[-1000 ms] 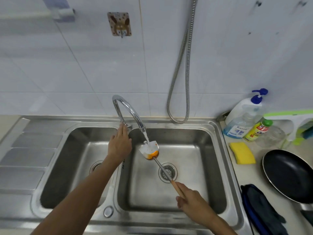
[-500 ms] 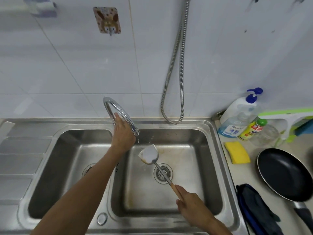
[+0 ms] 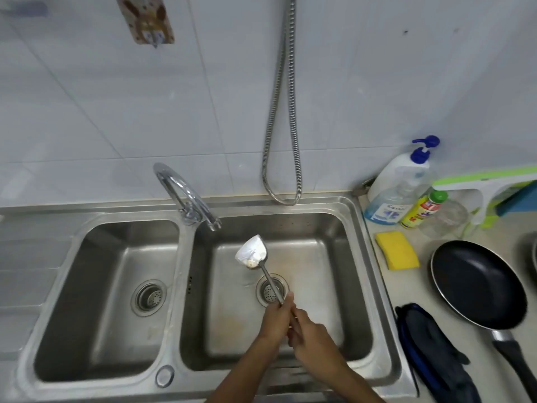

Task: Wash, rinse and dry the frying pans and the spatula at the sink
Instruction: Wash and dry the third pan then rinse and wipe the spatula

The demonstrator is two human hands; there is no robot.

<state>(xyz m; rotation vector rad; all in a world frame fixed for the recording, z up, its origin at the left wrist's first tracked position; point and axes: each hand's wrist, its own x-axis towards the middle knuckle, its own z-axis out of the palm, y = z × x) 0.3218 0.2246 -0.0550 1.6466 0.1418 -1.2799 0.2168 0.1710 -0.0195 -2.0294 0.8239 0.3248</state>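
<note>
A metal spatula (image 3: 255, 258) with some residue on its blade is held over the right basin of the steel double sink (image 3: 360, 286), its blade pointing toward the tap (image 3: 189, 199). No water runs from the tap. My left hand (image 3: 277, 318) and my right hand (image 3: 309, 337) both grip the spatula's handle, the left higher up, above the drain. A black frying pan (image 3: 479, 283) lies on the counter to the right, handle toward me.
A yellow sponge (image 3: 396, 250) lies beside the sink. Behind it stand a pump soap bottle (image 3: 398, 184), a yellow detergent bottle (image 3: 422, 209) and a green-and-white squeegee (image 3: 488, 181). A dark blue cloth (image 3: 436, 353) lies near the counter's front. A shower hose (image 3: 283, 112) hangs on the wall.
My left hand left the tap and came down onto the spatula handle beside the right hand. The water has stopped. The view shifted left.
</note>
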